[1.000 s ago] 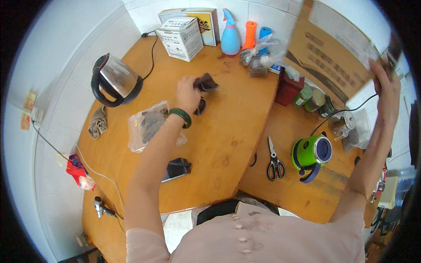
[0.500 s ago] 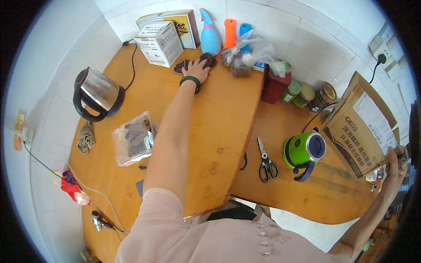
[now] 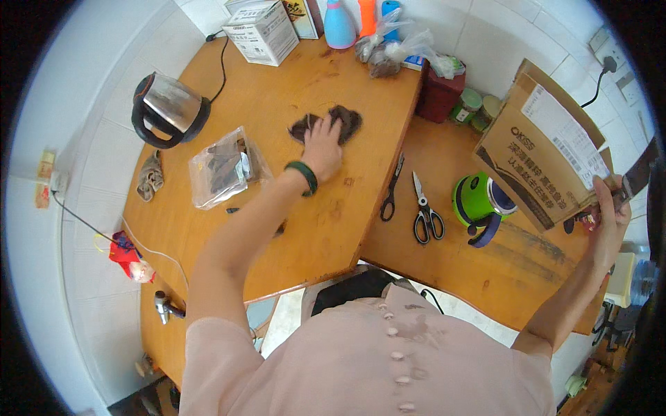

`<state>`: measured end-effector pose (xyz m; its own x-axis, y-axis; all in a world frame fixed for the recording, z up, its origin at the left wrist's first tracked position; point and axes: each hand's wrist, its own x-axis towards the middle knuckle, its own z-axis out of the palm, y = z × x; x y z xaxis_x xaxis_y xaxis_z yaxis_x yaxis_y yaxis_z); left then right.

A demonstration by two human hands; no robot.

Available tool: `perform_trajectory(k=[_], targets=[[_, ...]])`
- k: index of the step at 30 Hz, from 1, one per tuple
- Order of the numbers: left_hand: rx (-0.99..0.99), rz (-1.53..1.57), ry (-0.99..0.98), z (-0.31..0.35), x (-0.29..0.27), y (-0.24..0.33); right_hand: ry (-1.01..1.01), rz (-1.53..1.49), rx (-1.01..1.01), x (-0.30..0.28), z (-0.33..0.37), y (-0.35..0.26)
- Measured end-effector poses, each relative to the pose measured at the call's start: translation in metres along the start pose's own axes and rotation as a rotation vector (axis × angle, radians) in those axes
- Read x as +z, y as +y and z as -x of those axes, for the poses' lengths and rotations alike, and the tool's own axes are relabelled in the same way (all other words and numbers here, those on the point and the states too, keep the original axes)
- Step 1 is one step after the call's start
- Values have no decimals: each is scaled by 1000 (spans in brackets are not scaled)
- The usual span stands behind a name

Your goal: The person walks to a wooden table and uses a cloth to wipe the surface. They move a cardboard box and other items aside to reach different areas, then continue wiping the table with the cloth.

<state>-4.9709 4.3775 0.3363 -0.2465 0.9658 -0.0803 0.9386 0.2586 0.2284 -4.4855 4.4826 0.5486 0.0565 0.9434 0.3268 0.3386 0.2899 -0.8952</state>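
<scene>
A white-tiled corner holds a wooden table [image 3: 326, 229] in two sections, crowded along the wall side. The left hand [image 3: 323, 149] lies flat, fingers spread, pressing on a dark rag [image 3: 345, 121] near the middle of the left section; it closes on nothing, only bears down on the cloth. The right hand [image 3: 608, 218] is raised off to the right edge, thumb and fingers pinched on the lower corner of a tilted cardboard box [image 3: 548, 156], which it holds up off the table; small dark bits also sit against the palm, too blurred to name.

Around the rag: a clear bag [image 3: 220, 173] of dark pieces to its left, a kettle [image 3: 168, 107] further left, a white carton [image 3: 262, 31] and a blue bottle [image 3: 339, 24] by the wall. Scissors [image 3: 424, 211] and a green mug [image 3: 479, 201] lie on the right section, just below the box.

By the look of it, the step in hand is wiping the tabletop while the box is kept clear of it. A further stroke would call for steady downward pressure and a sweep that stays short of the bag and the scissors, with the box kept level enough not to slip from that corner pinch.
</scene>
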Motion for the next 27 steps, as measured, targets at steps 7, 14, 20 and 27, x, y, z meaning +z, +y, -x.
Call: perform_trajectory(k=[7, 14, 20, 27], targets=[[250, 256, -133, 90, -29, 33, -104, 2, -101, 43, -10, -13], [-21, 92, 392, -8, -65, -79, -198, -91, -81, 96, -22, -29], [-401, -52, 131, -63, -24, -95, -259, -72, -94, 102, -16, -28], [99, -54, 126, -8, -2, -9, -226, -44, -47, 102, -16, -20]])
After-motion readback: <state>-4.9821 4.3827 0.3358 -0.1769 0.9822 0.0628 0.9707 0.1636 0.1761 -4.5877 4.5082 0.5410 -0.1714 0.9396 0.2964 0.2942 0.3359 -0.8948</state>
